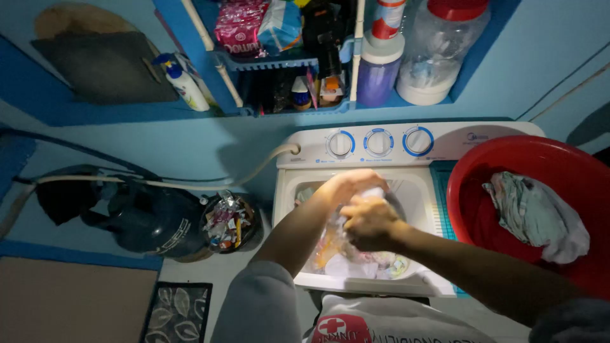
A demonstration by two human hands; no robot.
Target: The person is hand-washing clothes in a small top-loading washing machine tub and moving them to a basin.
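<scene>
Both my hands are over the open tub of a white twin-tub washing machine (413, 141). My left hand (346, 185) grips the top of a pale, wet, patterned cloth (343, 251). My right hand (368, 222) squeezes the same cloth just below it. The cloth hangs down into the tub, where more light laundry lies. Three round dials with blue rings sit on the machine's back panel.
A red basin (508, 159) holding a crumpled light garment (537, 216) sits on the machine's right side. Left of the machine stand a dark gas cylinder (152, 219) and a small bin (230, 222) of wrappers. Above, a blue shelf carries bottles, packets and a large plastic jar (438, 51).
</scene>
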